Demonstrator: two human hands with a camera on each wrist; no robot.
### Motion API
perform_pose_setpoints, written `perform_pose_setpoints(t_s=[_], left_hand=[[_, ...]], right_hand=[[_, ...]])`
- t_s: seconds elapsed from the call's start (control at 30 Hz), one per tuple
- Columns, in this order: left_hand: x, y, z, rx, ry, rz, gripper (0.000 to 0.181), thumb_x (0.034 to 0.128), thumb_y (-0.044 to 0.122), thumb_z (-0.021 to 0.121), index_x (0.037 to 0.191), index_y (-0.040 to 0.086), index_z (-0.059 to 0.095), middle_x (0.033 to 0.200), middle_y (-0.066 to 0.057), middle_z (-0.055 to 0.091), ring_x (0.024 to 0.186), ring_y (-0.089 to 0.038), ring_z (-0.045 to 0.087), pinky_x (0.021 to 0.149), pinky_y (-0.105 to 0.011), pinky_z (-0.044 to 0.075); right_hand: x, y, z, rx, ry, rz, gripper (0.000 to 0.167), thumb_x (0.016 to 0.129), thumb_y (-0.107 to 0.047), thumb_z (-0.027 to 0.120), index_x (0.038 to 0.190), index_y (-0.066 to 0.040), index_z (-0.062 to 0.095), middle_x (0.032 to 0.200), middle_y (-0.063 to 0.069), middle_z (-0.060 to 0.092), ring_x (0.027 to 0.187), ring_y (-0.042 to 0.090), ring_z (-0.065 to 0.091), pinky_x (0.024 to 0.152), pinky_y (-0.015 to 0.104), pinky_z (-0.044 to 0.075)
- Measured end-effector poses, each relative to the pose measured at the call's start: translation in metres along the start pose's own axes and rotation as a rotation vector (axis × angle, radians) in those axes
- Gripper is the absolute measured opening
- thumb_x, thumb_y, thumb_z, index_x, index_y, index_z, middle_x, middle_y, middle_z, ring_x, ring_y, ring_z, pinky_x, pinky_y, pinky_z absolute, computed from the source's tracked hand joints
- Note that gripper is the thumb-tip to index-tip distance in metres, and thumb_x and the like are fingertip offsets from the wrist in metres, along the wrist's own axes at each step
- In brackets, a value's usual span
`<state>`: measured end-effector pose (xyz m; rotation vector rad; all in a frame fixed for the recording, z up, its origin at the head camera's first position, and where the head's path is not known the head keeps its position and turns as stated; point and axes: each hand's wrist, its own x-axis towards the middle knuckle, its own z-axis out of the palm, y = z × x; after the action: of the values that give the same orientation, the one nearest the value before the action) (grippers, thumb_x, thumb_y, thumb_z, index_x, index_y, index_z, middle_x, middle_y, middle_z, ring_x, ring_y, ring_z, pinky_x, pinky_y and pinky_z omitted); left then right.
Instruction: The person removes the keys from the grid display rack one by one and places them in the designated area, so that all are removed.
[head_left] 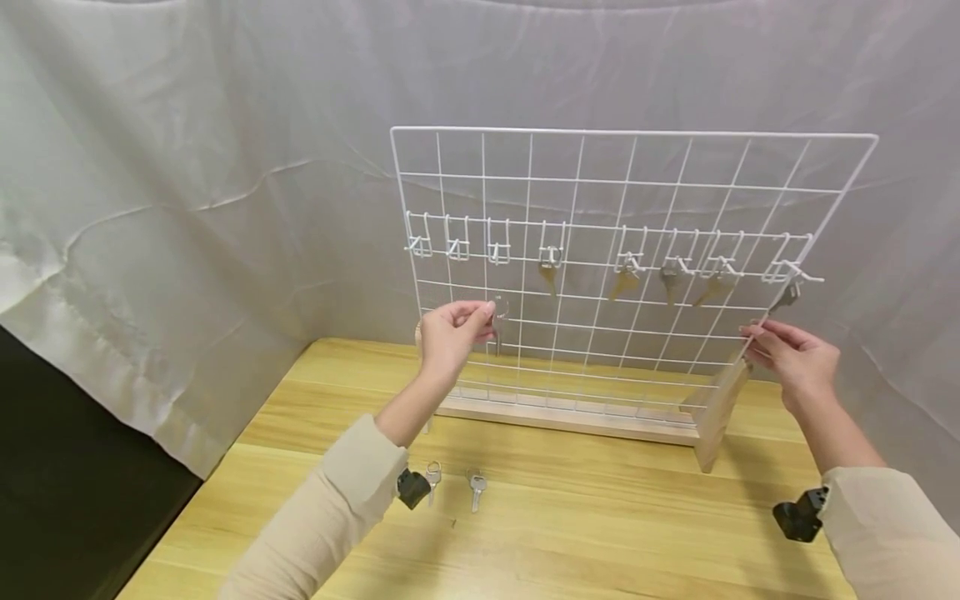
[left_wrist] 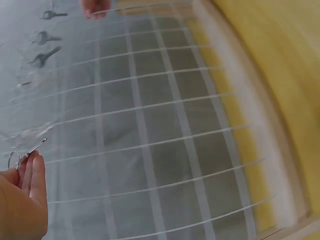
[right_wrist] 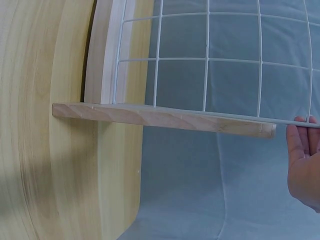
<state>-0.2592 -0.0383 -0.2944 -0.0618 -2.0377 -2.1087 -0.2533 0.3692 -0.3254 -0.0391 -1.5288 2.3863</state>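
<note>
In the head view my left hand (head_left: 450, 337) pinches a key (head_left: 498, 342) with a ring, in front of the left part of a white wire grid (head_left: 633, 132). The left wrist view also shows this key (left_wrist: 37, 146), its shaft jutting past the fingertips. At the grid's right edge, my right hand (head_left: 802, 360) grips the outer wire between thumb and fingers, just above the wooden side support (head_left: 722, 417). Several keys, such as a brass-coloured key (head_left: 624, 283), hang from white hooks in the middle and at the right. A darker key (head_left: 787, 295) hangs above my right hand.
A silver key (head_left: 477, 492) and another ringed key (head_left: 432, 475) lie on the wooden table (head_left: 600, 517), close to my left sleeve. Further white hooks (head_left: 457, 248) sit on the grid's left side. Grey cloth (head_left: 300, 83) hangs behind and beside the grid.
</note>
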Motion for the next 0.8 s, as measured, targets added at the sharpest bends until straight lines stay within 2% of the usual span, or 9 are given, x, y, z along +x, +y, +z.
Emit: perform_pose_setpoints(t_s=[0.1, 0.27, 0.4, 0.67, 0.8], left_hand=[[-0.007, -0.02, 0.001, -0.021, -0.009, -0.051, 0.019, 0.0843, 0.01, 0.066, 0.096, -0.005, 0.066, 0.094, -0.023, 0.069, 0.066, -0.013, 0.069, 0.072, -0.033, 0.059], [-0.018, -0.048, 0.003, -0.022, -0.028, -0.074, 0.019, 0.0859, 0.007, 0.063, 0.097, -0.009, 0.064, 0.094, -0.025, 0.068, 0.068, -0.016, 0.07, 0.069, -0.031, 0.059], [-0.025, -0.063, 0.004, -0.029, -0.038, -0.074, 0.019, 0.0856, 0.005, 0.063, 0.096, -0.011, 0.064, 0.092, -0.026, 0.068, 0.065, -0.014, 0.07, 0.068, -0.033, 0.059], [-0.038, -0.091, 0.004, 0.036, -0.07, -0.12, 0.018, 0.0865, 0.005, 0.062, 0.096, -0.01, 0.063, 0.091, -0.025, 0.069, 0.065, -0.009, 0.067, 0.066, -0.025, 0.059], [-0.045, -0.109, 0.002, 0.038, -0.088, -0.142, 0.018, 0.0869, 0.004, 0.061, 0.095, -0.012, 0.062, 0.088, -0.025, 0.069, 0.062, -0.006, 0.065, 0.064, -0.025, 0.059]], right_hand=[[0.0, 0.0, 0.0, 0.006, -0.002, 0.0, 0.019, 0.083, 0.008, 0.06, 0.081, -0.006, 0.073, 0.071, 0.004, 0.073, 0.064, 0.013, 0.07, 0.059, 0.023, 0.057], [0.0, 0.0, -0.001, 0.003, -0.01, -0.004, 0.018, 0.083, 0.008, 0.061, 0.082, -0.006, 0.073, 0.071, 0.003, 0.073, 0.064, 0.013, 0.07, 0.059, 0.023, 0.058], [0.0, 0.001, -0.001, 0.005, -0.014, -0.007, 0.018, 0.083, 0.008, 0.061, 0.082, -0.006, 0.073, 0.072, 0.003, 0.073, 0.064, 0.012, 0.07, 0.059, 0.023, 0.058], [0.001, 0.001, -0.002, 0.001, -0.004, -0.008, 0.019, 0.083, 0.008, 0.061, 0.081, -0.006, 0.073, 0.071, 0.003, 0.073, 0.064, 0.012, 0.07, 0.059, 0.023, 0.057], [0.002, 0.001, -0.002, 0.007, -0.004, -0.001, 0.019, 0.083, 0.008, 0.06, 0.081, -0.006, 0.073, 0.071, 0.004, 0.073, 0.064, 0.012, 0.07, 0.059, 0.023, 0.058]])
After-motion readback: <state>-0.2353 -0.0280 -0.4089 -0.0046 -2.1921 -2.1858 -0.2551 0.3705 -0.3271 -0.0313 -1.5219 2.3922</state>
